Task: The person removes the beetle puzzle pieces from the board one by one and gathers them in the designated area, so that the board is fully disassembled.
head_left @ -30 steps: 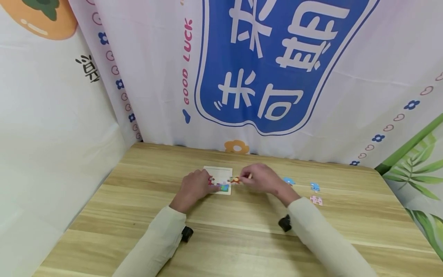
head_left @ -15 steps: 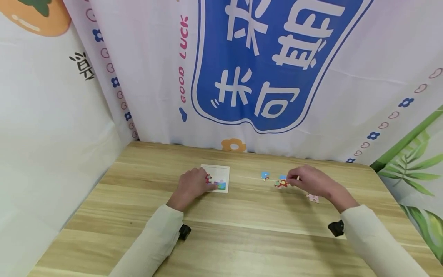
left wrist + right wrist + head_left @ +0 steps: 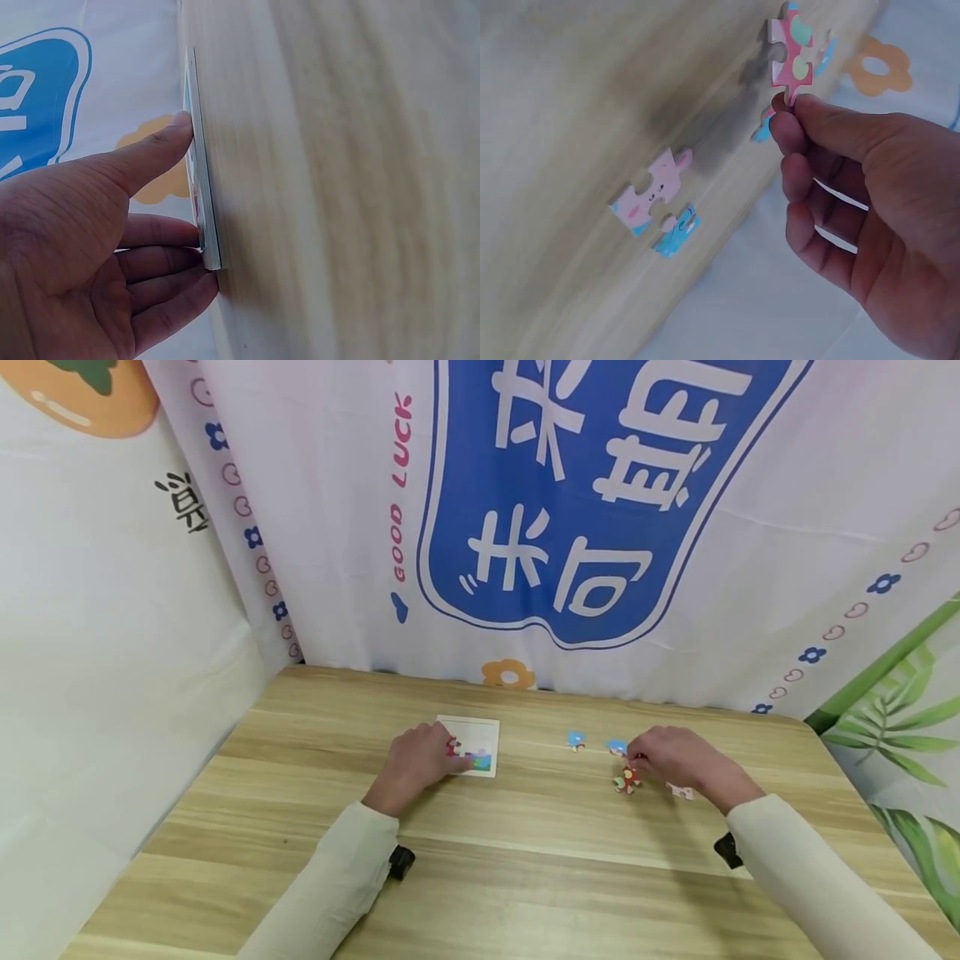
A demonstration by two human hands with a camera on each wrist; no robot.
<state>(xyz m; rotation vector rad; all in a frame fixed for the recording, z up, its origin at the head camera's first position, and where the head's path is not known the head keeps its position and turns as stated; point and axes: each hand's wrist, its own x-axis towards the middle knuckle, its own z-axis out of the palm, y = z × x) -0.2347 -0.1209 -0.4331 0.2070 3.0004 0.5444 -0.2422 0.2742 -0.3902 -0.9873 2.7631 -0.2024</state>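
Right hand (image 3: 670, 754) has a solid grip on a red puzzle piece (image 3: 791, 56), pinched between thumb and index finger, tilted up off the desk (image 3: 480, 860). Left hand (image 3: 420, 756) is holding the puzzle board (image 3: 472, 731) by its left side, thumb on it, board flat on the desk. A pink piece (image 3: 656, 191) lies right beside a blue piece (image 3: 678, 232), both near the right hand. "GOOD LUCK" cloth (image 3: 337, 527) hangs behind, lol.

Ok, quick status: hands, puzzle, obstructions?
Left hand on puzzle board. Right hand pinches red piece, away from board. Pink piece lying nearby; nothing visibly blocking.
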